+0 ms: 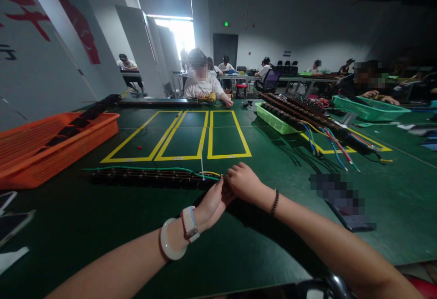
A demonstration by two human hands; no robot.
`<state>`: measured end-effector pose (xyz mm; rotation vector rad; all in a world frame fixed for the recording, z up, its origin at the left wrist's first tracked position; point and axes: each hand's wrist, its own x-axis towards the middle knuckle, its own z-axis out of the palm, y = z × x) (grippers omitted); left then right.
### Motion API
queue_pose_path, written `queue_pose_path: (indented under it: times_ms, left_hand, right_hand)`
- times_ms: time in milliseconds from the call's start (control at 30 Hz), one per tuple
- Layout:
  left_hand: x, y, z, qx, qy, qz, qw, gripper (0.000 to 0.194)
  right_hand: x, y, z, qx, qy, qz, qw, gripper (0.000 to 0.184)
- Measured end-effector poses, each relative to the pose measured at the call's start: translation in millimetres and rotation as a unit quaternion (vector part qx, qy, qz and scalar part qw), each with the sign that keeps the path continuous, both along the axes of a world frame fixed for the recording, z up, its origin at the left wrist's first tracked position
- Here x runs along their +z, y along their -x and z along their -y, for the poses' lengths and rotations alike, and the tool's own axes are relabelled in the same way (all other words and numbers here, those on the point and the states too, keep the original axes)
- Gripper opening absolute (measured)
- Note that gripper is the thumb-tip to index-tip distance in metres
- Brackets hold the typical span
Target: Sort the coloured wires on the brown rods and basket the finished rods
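Note:
A long dark strip (150,177) with green and yellow wires along it lies across the green table in front of me. Both hands meet at its right end. My left hand (213,201), with a watch and a white bangle on the wrist, has its fingers pressed together at the wire ends. My right hand (244,181), with a dark bead bracelet, is curled closed just beside it, touching the same wire ends. A thin white tie (202,168) stands up from the strip near my fingers. What exactly each hand pinches is hidden.
An orange basket (51,146) with dark strips sits at the left. Yellow tape rectangles (191,136) mark the table. A green tray (278,119) and more wired strips (307,117) lie to the right. A phone (344,212) rests near my right arm. Other people sit across the table and further back.

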<state>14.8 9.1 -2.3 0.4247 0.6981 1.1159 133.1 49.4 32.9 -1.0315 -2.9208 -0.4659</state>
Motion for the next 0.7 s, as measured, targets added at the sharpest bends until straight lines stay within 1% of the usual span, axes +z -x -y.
queue_pose_path:
  times_ms: [67, 167, 300, 367, 467, 567, 600, 700]
  left_hand:
    - [0.9, -0.8, -0.1, 0.015, 0.013, -0.008, 1.000, 0.016]
    - [0.1, -0.9, -1.1, 0.032, 0.024, -0.012, 0.999, 0.013]
    - [-4.5, -0.1, -4.4, 0.037, 0.029, 0.000, 0.999, 0.013]
    - [-6.5, 0.0, -6.1, 0.042, 0.033, 0.007, 0.999, 0.015]
    - [-8.5, 0.4, -7.7, 0.045, 0.045, 0.004, 0.998, 0.017]
    - [-9.2, 2.1, -7.3, 0.023, 0.035, 0.006, 0.999, 0.015]
    - [-8.8, 2.8, -6.8, 0.011, 0.026, 0.011, 1.000, 0.014]
    - [-5.4, 4.0, -4.6, -0.018, 0.008, 0.020, 1.000, 0.013]
  right_hand:
    - [-2.3, 3.5, 6.0, 0.019, -0.041, 0.018, 0.999, 0.017]
    - [-7.4, 7.6, 13.9, 0.027, -0.083, 0.029, 0.996, 0.018]
    - [-13.3, 9.8, 23.1, 0.017, -0.108, 0.037, 0.993, 0.025]
    - [-11.9, 8.8, 25.7, 0.009, -0.101, 0.039, 0.994, 0.029]
    - [0.6, 2.7, 24.0, 0.017, -0.057, 0.028, 0.998, 0.023]
    - [22.2, -9.6, 16.6, 0.014, 0.012, 0.008, 1.000, 0.017]
    - [29.5, -14.4, 14.0, 0.003, 0.033, 0.004, 0.999, 0.019]
    - [45.8, -26.4, 9.3, -0.066, 0.074, -0.001, 0.995, 0.029]
